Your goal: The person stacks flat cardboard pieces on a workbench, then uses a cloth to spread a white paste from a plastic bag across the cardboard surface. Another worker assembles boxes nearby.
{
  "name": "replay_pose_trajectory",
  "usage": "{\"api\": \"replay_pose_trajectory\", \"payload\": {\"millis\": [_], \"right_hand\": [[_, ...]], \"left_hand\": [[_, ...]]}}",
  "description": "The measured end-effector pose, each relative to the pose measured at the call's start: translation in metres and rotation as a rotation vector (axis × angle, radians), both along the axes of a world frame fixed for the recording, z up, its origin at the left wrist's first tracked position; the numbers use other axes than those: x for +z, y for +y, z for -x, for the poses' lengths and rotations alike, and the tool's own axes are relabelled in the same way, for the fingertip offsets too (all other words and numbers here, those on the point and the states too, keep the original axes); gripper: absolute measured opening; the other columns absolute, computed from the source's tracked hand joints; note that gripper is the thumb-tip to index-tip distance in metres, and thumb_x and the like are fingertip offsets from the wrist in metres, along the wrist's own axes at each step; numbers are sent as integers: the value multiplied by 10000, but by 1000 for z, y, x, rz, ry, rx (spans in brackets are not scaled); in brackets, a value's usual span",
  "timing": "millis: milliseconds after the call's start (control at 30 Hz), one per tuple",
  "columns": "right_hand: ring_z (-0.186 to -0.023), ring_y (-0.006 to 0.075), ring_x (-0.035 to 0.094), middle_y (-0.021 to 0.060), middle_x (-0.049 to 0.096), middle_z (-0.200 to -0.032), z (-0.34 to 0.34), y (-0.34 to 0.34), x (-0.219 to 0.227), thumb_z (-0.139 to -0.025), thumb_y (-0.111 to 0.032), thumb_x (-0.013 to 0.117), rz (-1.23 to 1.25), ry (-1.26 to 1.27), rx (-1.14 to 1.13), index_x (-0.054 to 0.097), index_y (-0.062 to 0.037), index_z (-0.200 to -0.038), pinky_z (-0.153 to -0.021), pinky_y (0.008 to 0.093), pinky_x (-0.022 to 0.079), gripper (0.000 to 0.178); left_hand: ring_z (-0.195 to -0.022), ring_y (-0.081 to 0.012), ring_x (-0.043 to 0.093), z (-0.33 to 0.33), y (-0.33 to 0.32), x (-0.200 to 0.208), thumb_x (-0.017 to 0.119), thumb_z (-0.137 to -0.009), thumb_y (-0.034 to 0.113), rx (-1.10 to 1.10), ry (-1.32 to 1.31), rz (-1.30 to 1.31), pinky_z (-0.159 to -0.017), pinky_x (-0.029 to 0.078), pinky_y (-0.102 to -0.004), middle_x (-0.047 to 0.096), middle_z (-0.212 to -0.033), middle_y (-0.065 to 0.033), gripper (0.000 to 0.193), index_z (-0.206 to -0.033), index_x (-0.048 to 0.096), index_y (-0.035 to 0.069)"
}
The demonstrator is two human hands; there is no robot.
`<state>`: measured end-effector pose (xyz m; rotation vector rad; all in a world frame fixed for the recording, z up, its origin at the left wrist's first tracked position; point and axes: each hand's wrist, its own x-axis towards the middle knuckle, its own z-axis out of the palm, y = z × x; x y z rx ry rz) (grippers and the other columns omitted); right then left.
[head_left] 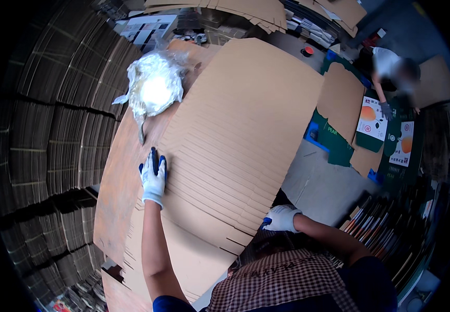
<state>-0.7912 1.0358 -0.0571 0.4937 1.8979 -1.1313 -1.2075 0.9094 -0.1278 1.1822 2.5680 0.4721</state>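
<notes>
Fanned brown cardboard sheets (245,109) overlap in a long row of stepped edges across a wooden table. My left hand (153,178), in a white glove with blue fingertips, lies with fingers apart on the left edge of the sheets. At their near right edge, my right hand (282,218) is curled in a matching glove, its blue fingertips closed at the cardboard edge. Part of its grip is hidden. Nearest to me, a flat cardboard sheet (188,249) with slots cut in its edges lies below the fanned row.
Crumpled clear plastic wrap (154,83) lies on the wooden table (115,192). Tall cardboard stacks (53,130) line the left. At right, another person (391,67) handles printed fruit boxes (373,117) on a green surface. Upright stacked boards (381,223) stand at lower right.
</notes>
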Motion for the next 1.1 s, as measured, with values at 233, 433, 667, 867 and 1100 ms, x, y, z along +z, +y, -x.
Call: {"api": "replay_pose_trajectory", "payload": {"millis": [233,433,667,867,1100], "right_hand": [[-850,394,694,218,721,-943,-14,-12,-38,-875,-452,618,-48,64,-34,762,-57,-933,-808,482,534,425],[-976,383,687,213,719,-1057,-28,14,-36,-889,-417,618,-16,71,57,732,-52,-1096,-870,477,528,435],[-922,390,688,210,725,-1032,-6,67,-8,-885,-400,611,226,157,384,768,-49,-1006,-841,456,529,403],[-937,376,681,177,726,-1042,27,166,5,-875,-422,664,120,342,267,733,-87,-1078,-840,464,532,398],[-862,286,696,106,708,-937,254,158,24,-908,-272,594,-588,1055,539,703,-141,-912,-719,480,519,170]], "left_hand": [[-1350,-317,491,-14,14,7,584,-973,454,-9,141,64,-1200,231,-503,554,-1442,-159,645,-1507,449,118],[-1481,-405,278,-67,46,49,637,-908,417,-150,379,-21,-1220,111,-588,350,-1597,-175,751,-1537,393,87],[-1463,-428,299,-182,54,99,680,-832,410,-306,147,-72,-1209,99,-651,421,-1538,-184,734,-1440,505,37],[-1452,-391,333,-225,62,102,703,-835,316,67,128,-119,-1216,110,-637,467,-1505,-149,662,-1419,531,56],[-1389,-388,404,-273,69,120,685,-851,337,169,-6,-133,-1209,119,-625,519,-1420,-172,595,-1370,570,70]]}}
